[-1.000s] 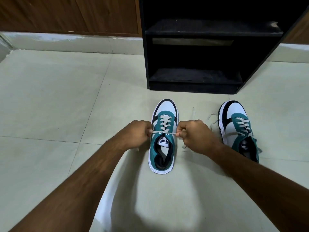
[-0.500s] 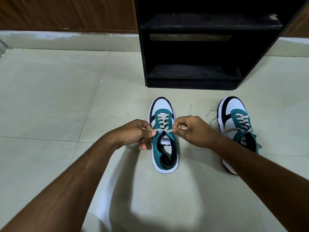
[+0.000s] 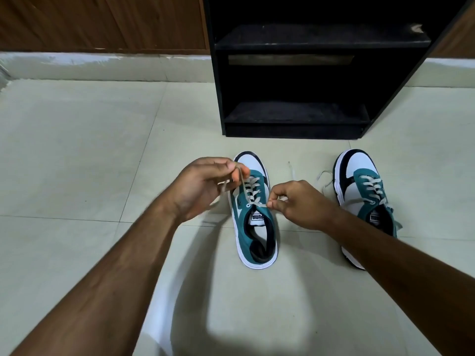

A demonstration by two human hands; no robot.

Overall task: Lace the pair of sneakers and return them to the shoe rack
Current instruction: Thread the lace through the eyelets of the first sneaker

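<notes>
Floor (image 3: pixel 77 155): pale tiles with thin grout lines; a wooden wall panel (image 3: pixel 102 21) ran along the far edge above a light skirting.
Left hand (image 3: pixel 203 187): raised above the floor just left of the near sneaker's toe; thumb and fingers were pinched on one end of the lace, which ran taut down to the top eyelet.
Lace (image 3: pixel 244 186): beige, flat, criss-crossed through the eyelets; both free ends were gripped.
Near sneaker (image 3: pixel 253 222): teal, white and black, standing upright on the floor between the two hands, toe toward the rack, white tongue label showing.
Right hand (image 3: pixel 300 204): low, just right of the same sneaker's collar; fingers were closed, with thumb and forefinger pinching the other lace end close to the top eyelet.
Shoe rack (image 3: pixel 295 42): black, open-fronted, two shelves visible, standing on the floor beyond both sneakers.
Far sneaker (image 3: pixel 359 186): same colours, upright on the floor well to the right, laced, loose ends trailing on the tiles; its heel was hidden behind the right forearm.
</notes>
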